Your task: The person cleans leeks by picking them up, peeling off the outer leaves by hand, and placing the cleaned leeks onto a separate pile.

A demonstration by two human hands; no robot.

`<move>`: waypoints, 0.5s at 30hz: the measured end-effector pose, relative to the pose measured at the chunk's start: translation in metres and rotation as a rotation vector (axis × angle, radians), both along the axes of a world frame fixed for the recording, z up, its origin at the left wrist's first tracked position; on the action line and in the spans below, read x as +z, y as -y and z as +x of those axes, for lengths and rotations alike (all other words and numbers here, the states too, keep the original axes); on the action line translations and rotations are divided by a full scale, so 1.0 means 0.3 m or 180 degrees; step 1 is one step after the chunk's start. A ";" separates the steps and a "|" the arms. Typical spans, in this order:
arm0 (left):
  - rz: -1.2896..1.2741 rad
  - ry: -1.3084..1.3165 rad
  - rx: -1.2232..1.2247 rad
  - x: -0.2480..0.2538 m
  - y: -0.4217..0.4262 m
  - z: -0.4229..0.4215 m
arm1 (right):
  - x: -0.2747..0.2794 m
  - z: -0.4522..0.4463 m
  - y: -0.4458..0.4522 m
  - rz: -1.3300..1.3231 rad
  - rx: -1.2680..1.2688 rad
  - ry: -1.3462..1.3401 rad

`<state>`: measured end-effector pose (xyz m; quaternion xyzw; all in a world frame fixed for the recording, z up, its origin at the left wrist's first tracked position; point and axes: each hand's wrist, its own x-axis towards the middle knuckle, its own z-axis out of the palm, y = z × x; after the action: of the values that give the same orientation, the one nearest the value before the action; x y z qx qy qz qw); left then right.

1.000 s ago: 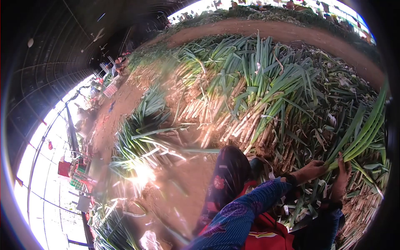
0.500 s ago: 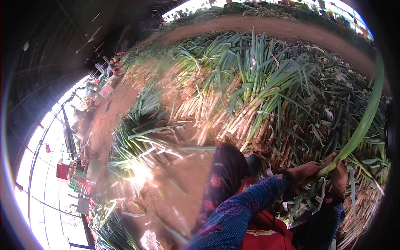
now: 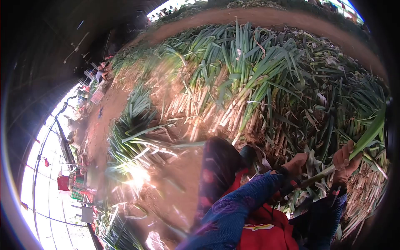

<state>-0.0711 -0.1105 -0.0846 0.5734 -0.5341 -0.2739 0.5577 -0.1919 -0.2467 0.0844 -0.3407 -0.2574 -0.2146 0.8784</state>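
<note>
**Leek now in the right hand, left hand off to one side**

Biggest first. Main heap of leeks (image 3: 246, 75) fills the middle and right of the view, green tops toward the far path (image 3: 233, 18), pale shafts toward the person. Smaller pile (image 3: 135, 110) lies to the left on bare soil (image 3: 179, 166). A third stack, pale stalks (image 3: 362, 200), sits at the lower right, near the right hand.

Blue patterned sleeve (image 3: 235, 204) crosses the lower middle to the left hand (image 3: 296, 162) — fingers curled, contents (if any) hidden, can't tell. Right hand (image 3: 345, 162) is closed, fingers wrapped around the leek (image 3: 371, 132). That leek slants from the far right edge down past the right hand; its lower end runs in near the left wrist, root tip not clear.

Change: half a second ago both hands were together on it, top arching high. Now there's a gap between hands, top lower — so the right hand looks to be carrying the hold.
</note>
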 end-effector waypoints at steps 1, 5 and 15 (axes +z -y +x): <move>0.0081 -0.0155 0.0048 0.030 -0.008 0.007 | 0.004 -0.017 0.010 0.0004 -0.0101 0.0031; 0.0280 -0.0533 0.0339 0.081 -0.034 0.070 | 0.033 -0.102 0.077 0.0081 -0.0457 0.0056; 0.0777 0.2954 0.0732 -0.091 -0.242 0.447 | 0.072 -0.330 0.235 0.0969 -0.3153 -0.1425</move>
<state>0.0631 -0.0378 -0.1119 0.7513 -0.6234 0.0132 0.2164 -0.2909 -0.3173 0.1061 -0.3275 0.1598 -0.5584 0.7452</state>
